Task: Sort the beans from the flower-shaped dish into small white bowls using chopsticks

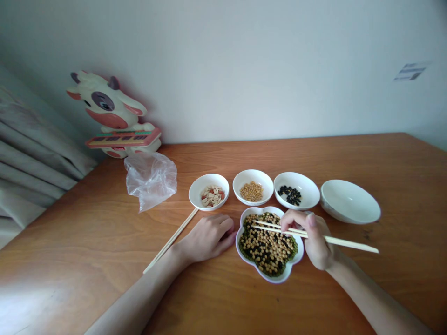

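My right hand point(316, 239) is closed round a pair of wooden chopsticks point(345, 242). Their tips are over the left part of a flower-shaped bowl point(296, 260), among mixed yellow, black and green beans point(270, 244). Whether a bean sits between the tips is too small to tell. My left hand point(209, 236) lies on the table just left of this bowl, fingers curled in, its knuckles close to the rim, with nothing visible in it. Behind stand white bowls: one with pale and reddish flat seeds point(212, 196), one with yellow beans point(251, 191), one with black beans point(290, 195).
A white bowl point(350, 201) with nothing visible inside ends the row at right. Another pair of chopsticks point(171, 239) lies beside my left forearm. A clear plastic bag point(152, 179) and a cow toy keyboard point(117, 116) are at the back left of the wooden table point(209, 153).
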{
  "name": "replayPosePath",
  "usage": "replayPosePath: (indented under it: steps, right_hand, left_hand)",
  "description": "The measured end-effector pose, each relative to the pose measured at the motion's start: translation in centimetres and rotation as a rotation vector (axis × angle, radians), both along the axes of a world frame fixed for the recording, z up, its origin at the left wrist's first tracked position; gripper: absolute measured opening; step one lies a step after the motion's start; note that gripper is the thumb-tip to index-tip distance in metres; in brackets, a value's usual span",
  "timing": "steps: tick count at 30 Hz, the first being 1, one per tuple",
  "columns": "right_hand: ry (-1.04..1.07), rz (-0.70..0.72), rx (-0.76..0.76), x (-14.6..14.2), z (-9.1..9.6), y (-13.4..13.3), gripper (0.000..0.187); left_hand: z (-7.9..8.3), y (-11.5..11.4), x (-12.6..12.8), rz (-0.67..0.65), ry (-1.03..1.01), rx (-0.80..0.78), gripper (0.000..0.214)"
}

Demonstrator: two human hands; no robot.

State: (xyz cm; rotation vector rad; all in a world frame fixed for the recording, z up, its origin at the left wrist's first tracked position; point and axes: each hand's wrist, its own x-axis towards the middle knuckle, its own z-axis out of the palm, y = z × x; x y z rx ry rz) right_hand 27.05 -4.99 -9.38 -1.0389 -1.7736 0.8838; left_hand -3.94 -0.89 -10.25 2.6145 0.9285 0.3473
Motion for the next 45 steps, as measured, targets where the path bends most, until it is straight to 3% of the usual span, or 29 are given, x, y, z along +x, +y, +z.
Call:
replayPosePath:
  steps: [15, 45]
  right_hand:
    - [-0.008, -0.020, -0.023, -0.09, 0.58, 0.03, 0.069]
    - [-0.010, -0.020, -0.023, -0.10, 0.03, 0.02, 0.073]
  left_hand:
    - [-0.07, -0.02, -0.07, -0.004, -0.034, 0.019, 0.024]
    - [0.06, -0.03, -0.04, -0.004, -0.011, -0.019, 0.026]
